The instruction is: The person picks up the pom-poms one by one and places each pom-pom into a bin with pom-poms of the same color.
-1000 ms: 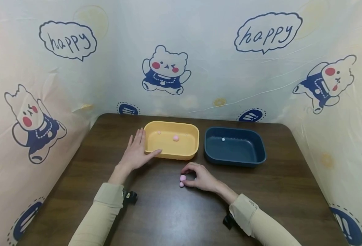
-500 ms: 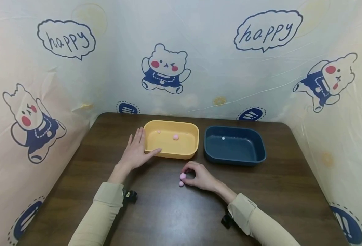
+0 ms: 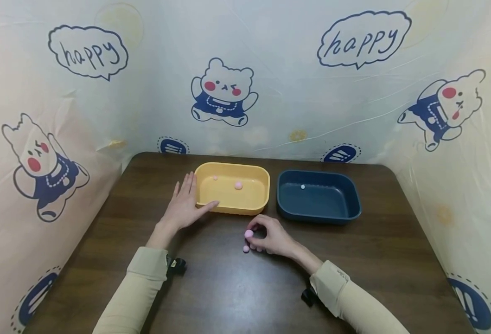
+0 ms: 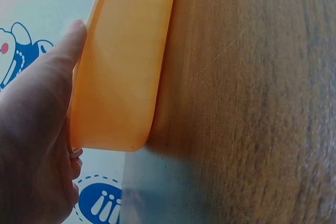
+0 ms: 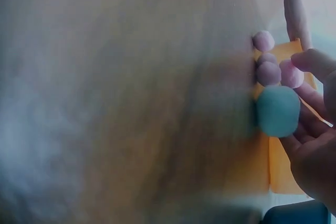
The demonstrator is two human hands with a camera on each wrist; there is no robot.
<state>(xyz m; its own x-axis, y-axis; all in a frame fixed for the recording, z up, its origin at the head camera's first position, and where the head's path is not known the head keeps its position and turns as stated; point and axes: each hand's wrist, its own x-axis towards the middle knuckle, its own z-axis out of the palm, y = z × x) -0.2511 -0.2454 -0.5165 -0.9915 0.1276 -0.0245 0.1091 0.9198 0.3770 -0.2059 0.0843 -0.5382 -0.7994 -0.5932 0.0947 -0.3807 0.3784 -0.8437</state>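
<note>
One pink ball [image 3: 248, 234], pinched in our right hand [image 3: 272, 236], has shifted from the smaller ball [image 3: 246, 249] toward the yellow tray [image 3: 245, 200], so we see wider separation; our left hand [image 3: 183, 209] lies spread at this tray.

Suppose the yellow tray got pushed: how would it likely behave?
The yellow tray is probably stiff, its walls unbent where the left hand touches it. Low and broad, it would likely slide rather than tip. The two round pink balls inside may roll.
</note>
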